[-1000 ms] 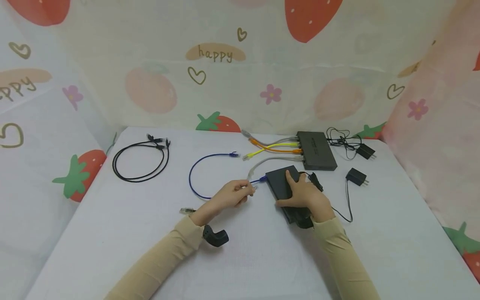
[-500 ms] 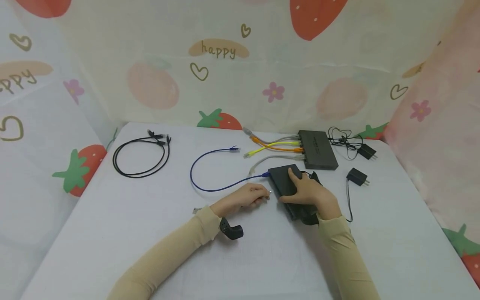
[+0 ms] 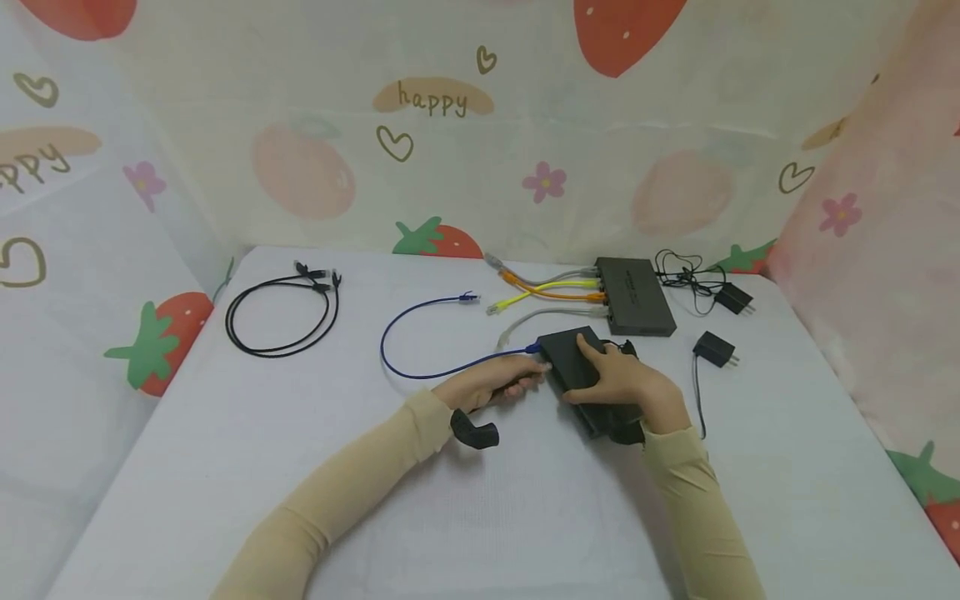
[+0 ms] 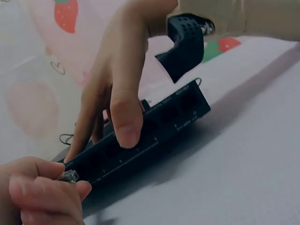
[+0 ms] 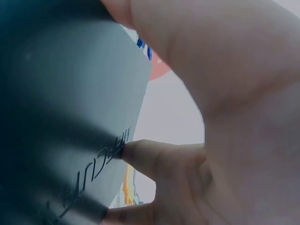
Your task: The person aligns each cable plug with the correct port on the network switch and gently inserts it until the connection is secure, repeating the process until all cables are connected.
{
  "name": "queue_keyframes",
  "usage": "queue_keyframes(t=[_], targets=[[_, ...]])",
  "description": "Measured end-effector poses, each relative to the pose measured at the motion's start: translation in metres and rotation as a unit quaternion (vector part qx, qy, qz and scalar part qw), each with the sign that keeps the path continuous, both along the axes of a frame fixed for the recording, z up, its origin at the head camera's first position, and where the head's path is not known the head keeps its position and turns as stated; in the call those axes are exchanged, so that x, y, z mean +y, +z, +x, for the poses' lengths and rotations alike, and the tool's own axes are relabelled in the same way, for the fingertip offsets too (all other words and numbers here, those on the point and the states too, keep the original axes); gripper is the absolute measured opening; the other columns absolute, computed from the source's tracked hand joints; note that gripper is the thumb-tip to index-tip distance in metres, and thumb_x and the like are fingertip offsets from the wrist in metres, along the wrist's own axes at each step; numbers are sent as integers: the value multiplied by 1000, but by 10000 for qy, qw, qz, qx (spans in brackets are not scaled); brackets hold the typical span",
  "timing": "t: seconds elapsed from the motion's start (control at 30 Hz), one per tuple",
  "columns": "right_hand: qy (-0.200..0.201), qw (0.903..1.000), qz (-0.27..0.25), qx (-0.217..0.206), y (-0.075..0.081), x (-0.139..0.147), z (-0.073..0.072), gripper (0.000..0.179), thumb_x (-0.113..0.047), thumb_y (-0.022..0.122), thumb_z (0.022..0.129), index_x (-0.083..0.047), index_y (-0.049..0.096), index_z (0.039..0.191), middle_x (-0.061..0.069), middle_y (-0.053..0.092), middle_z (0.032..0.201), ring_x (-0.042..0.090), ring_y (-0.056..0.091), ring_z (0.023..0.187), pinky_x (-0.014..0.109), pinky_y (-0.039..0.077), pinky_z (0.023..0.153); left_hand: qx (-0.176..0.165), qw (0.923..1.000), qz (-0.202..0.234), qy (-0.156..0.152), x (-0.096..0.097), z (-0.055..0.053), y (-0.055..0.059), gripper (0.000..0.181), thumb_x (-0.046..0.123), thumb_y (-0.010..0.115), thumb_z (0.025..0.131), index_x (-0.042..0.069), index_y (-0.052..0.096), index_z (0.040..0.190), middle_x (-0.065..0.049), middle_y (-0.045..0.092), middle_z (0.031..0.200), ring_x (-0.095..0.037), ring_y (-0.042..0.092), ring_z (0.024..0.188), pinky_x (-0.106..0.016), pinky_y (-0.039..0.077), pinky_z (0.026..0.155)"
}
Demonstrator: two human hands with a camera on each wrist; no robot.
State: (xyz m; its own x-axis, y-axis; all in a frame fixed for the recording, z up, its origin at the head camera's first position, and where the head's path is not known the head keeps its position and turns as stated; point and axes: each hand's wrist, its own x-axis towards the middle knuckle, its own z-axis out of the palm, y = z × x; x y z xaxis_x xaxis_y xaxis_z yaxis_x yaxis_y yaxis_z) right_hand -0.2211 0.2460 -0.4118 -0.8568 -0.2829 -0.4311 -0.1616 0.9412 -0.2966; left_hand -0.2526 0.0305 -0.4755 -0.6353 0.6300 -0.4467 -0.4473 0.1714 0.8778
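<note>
My left hand [image 3: 495, 379] pinches the clear plug [image 4: 69, 176] of a network cable between thumb and fingers. The plug's tip is right at the row of ports on a black network switch [image 3: 564, 354], near the end where a blue cable [image 3: 450, 372] is plugged in. Most of the pinched cable is hidden by the hand. My right hand [image 3: 626, 383] grips the switch, fingers spread on its lettered top and thumb over the port edge. The switch is tilted, its port side facing left. In the right wrist view, its top [image 5: 93, 93] fills the left half.
Behind stands a second, grey switch [image 3: 637, 296] with grey, yellow and orange cables [image 3: 555, 296]. Power adapters [image 3: 715, 349] with black leads lie on the right. A coiled black cable [image 3: 281, 354] is at the left. Printed cloth walls surround the white table [image 3: 187, 467].
My left hand has moved right with the plug, up to the switch's port side. The blue cable shows more fully. The right hand has shifted slightly right with the switch.
</note>
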Motion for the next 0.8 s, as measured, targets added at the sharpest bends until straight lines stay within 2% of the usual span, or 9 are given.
queue_keyframes(t=[0.27,0.43,0.57,0.67,0.8], targets=[[43,10000,11,-4,0,0,0,101,-60,61,78,-13,9,149,37,21,143,52,34,125,62,33,96,-398,9981,-18,475,5,-1,1,21,31,59,90,10,61,90,10,41,55,1,32,41,-13,26,39],[98,9999,68,21,0,0,-1,100,-59,62,78,-12,9,149,37,24,141,51,37,123,61,35,94,-483,9974,-61,538,6,-2,1,23,31,59,90,8,62,94,10,41,54,1,32,40,-14,25,39],[125,9999,95,26,0,0,0,100,-59,62,78,-12,9,149,38,23,141,52,36,123,61,34,95,-677,9955,-21,660,6,-2,3,24,31,62,89,8,65,93,10,44,54,1,33,41,-13,27,40],[182,9997,122,123,-1,0,-1,100,-60,62,77,-13,10,149,37,25,141,51,36,124,60,34,96,-813,9941,28,723,5,-2,6,23,31,64,87,8,66,90,10,46,55,1,34,43,-13,28,41],[216,9991,212,298,-3,1,-1,99,-60,63,76,-15,13,149,35,29,140,47,41,122,58,36,94,-823,9942,0,698,7,-2,7,24,32,64,87,8,67,89,10,46,54,1,35,43,-13,29,42]])
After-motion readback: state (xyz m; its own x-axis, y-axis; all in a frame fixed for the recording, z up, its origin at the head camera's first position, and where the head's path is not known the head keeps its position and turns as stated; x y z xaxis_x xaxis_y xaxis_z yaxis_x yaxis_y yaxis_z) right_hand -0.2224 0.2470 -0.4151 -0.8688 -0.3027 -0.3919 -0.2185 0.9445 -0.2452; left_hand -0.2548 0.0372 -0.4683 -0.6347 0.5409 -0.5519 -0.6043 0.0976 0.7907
